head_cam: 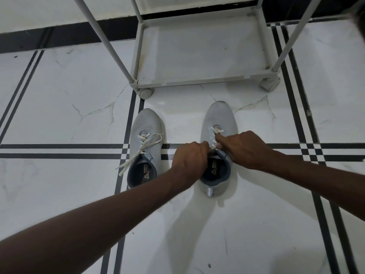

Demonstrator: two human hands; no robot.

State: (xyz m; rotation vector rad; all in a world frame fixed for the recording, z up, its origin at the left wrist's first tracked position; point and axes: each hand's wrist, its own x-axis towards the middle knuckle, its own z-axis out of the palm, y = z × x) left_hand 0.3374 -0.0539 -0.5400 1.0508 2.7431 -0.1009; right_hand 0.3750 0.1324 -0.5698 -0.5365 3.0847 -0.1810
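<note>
Two light grey sneakers with dark blue linings stand side by side on the tiled floor, toes pointing away from me. The left sneaker [145, 135] has its white laces [142, 150] loose and trailing over its left side. Both my hands meet over the right sneaker [218, 117]. My left hand [189, 159] has its fingers curled at the shoe's tongue, pinching the white lace [216, 131]. My right hand [245, 148] pinches the same lace from the right. The fingertips are partly hidden behind the knuckles.
A white wheeled rack [197, 81] stands just beyond the shoes, its bottom shelf bare and its slanted poles rising toward me. Its castors [145, 93] sit close to the sneakers' toes. The white marble-look floor [59, 95] has black stripe lines. A black skirting runs along the wall.
</note>
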